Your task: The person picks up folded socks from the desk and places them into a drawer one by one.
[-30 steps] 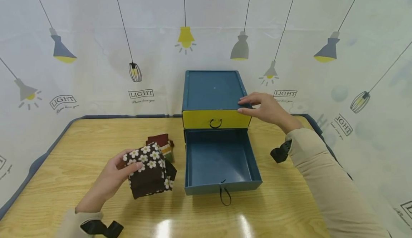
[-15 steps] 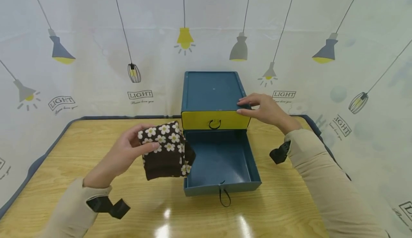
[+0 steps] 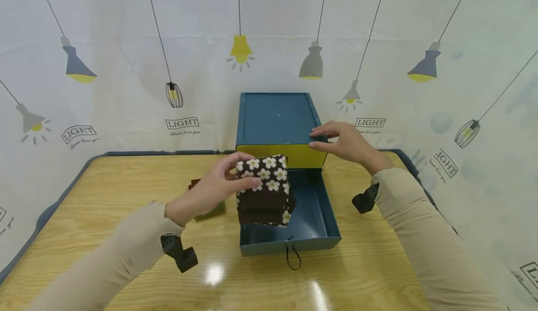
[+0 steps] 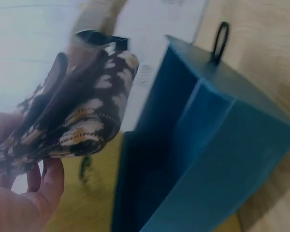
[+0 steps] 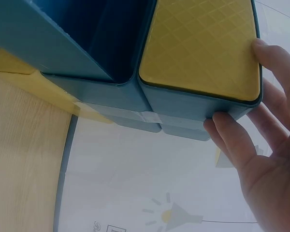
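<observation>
My left hand (image 3: 212, 189) grips a folded brown cloth with white flowers (image 3: 264, 189) and holds it in the air over the left part of the pulled-out blue lower drawer (image 3: 316, 217). In the left wrist view the flowered cloth (image 4: 72, 121) hangs beside the blue drawer wall (image 4: 203, 145). My right hand (image 3: 344, 142) rests with straight fingers on the top right front corner of the blue drawer box (image 3: 275, 117), thumb on the yellow upper drawer front (image 3: 302, 154). The right wrist view shows those fingers (image 5: 273, 145) against the yellow drawer front (image 5: 203, 43).
More folded cloth (image 3: 208, 210), dark red and green, lies on the wooden table (image 3: 105, 194) left of the drawer, partly hidden by my left hand. A black loop pull (image 3: 293, 255) hangs from the lower drawer front. A lamp-printed curtain (image 3: 126, 68) surrounds the table.
My left hand has lifted the flowered cloth off the table and carried it right, from beside the drawer to above it. The right hand has stayed on the box.
</observation>
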The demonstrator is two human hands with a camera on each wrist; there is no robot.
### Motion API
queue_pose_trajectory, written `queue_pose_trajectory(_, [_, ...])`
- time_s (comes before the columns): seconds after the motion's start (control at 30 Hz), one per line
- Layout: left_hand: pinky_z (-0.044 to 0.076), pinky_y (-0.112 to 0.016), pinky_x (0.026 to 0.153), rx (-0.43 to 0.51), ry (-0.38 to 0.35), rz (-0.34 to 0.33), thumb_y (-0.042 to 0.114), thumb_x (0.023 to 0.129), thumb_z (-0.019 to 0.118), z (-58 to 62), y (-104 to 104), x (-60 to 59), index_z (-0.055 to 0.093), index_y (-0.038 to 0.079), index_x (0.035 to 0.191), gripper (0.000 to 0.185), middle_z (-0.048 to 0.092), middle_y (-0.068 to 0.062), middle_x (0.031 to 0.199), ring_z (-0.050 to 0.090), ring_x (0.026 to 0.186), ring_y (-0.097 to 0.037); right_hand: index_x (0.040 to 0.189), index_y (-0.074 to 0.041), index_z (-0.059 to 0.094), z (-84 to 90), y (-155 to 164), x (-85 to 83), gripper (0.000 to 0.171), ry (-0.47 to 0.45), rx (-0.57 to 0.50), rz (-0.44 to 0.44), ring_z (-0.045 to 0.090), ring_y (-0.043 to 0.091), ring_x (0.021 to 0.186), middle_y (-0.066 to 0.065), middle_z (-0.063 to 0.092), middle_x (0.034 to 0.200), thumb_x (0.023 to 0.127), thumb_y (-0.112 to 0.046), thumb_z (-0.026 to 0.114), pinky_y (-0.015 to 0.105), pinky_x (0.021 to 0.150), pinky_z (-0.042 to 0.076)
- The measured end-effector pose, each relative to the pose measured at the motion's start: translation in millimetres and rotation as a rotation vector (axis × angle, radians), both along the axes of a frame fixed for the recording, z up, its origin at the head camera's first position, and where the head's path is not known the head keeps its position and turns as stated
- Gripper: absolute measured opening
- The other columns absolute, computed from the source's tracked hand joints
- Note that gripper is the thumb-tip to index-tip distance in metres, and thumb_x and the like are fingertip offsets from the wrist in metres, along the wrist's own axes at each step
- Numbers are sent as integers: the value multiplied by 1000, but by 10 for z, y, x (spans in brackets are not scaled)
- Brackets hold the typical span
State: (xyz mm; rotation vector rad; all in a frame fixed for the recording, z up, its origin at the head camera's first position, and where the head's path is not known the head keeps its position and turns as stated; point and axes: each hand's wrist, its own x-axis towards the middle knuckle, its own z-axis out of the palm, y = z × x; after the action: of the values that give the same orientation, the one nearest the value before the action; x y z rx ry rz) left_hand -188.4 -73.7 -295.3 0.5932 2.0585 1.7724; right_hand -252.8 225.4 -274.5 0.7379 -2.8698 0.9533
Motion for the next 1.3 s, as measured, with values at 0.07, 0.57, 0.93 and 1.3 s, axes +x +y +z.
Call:
queue_pose_trajectory(0.07, [46, -36, 78, -32, -8, -8, 20, 82, 64, -31, 92, -14, 46, 14, 122, 44, 44, -7, 120, 58, 91, -22, 111, -3, 61, -3, 0, 8, 34, 2, -2, 1, 48, 27, 106, 14, 52, 118, 84, -23, 62, 41, 91, 38])
queue_pose_trajectory(0.57, [44, -33, 65, -140, -184, -42, 19, 84, 62, -289, 497, -159, 42, 12, 124, 45, 46, -12, 110, 49, 79, -21, 111, -4, 61, -29, 7, 21, 34, 19, 8, -4, 48, 28, 106, 14, 53, 118, 84, -24, 62, 41, 90, 39])
queue_pose_trajectory(0.93, [46, -32, 63, -174, -225, 17, 12, 84, 61, -420, 661, -186, 43, 10, 115, 36, 44, -13, 102, 52, 77, -21, 112, -4, 61, 1, 4, 20, 35, 5, -2, -3, 48, 28, 107, 14, 52, 119, 84, -25, 62, 42, 91, 38])
queue_pose_trajectory(1.3, [43, -33, 64, -246, -187, 42, 5, 85, 58, -465, 685, -155, 49, 10, 111, 28, 41, -12, 117, 49, 84, -23, 112, -4, 61, -1, -6, 8, 34, 1, -2, -6, 48, 27, 107, 13, 53, 119, 84, -24, 62, 42, 91, 38])
